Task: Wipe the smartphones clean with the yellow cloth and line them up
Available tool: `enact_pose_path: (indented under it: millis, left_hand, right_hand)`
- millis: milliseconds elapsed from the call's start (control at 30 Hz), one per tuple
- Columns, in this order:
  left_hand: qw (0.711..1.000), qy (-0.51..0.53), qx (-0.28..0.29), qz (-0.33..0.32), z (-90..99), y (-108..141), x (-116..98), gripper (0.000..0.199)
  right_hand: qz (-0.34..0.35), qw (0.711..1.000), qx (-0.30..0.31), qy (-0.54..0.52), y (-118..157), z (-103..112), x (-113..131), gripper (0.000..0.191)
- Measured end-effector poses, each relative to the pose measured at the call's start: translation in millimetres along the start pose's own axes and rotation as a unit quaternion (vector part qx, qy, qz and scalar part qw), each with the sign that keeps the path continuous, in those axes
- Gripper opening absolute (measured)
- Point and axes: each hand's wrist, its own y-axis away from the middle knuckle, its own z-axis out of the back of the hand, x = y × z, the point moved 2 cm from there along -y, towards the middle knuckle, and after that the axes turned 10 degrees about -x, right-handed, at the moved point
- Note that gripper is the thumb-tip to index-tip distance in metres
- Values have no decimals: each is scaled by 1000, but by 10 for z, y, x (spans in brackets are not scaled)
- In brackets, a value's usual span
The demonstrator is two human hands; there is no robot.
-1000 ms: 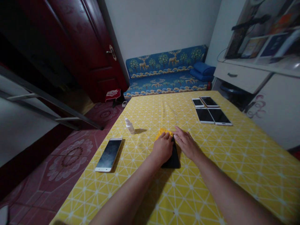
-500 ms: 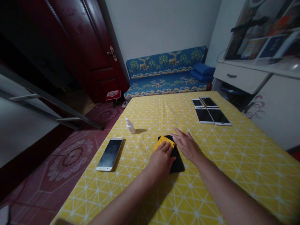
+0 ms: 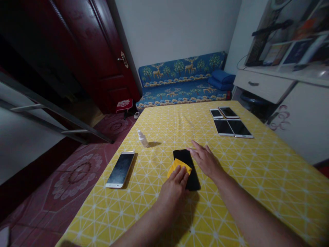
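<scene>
A black smartphone [image 3: 183, 157] lies face up on the yellow tablecloth [image 3: 164, 127], its screen bare at the far end. My left hand [image 3: 173, 193] presses a yellow cloth [image 3: 179, 166] onto the phone's near half. My right hand [image 3: 205, 159] lies flat and open, its fingertips at the phone's right edge. A white-framed smartphone [image 3: 120, 169] lies face up to the left, and a small white dropper bottle [image 3: 142, 139] stands upright beyond it.
Several more smartphones [image 3: 231, 123] lie in a group at the far right of the table. The table's left edge drops to a patterned red floor [image 3: 74, 175]. A blue sofa [image 3: 180, 79] stands beyond the far edge, and a white drawer cabinet [image 3: 262, 85] stands to the right.
My left hand has drawn the yellow cloth toward me along the phone, baring more of the black screen. My right hand has barely moved.
</scene>
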Motion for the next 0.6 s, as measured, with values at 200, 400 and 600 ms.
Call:
enact_pose_path:
  millis: [200,400,600]
  left_hand:
    - [1000,2,-26,-17,6,8,98,57]
    - [996,-35,-55,-53,-55,183,-23,38]
    - [992,-40,-72,-91,-38,283,-200,37]
  right_hand:
    - [-16,1000,-24,-8,-9,8,-37,47]
    - [-21,999,-18,-28,-7,-4,-64,49]
    - [-28,999,-27,-17,-7,-19,-83,49]
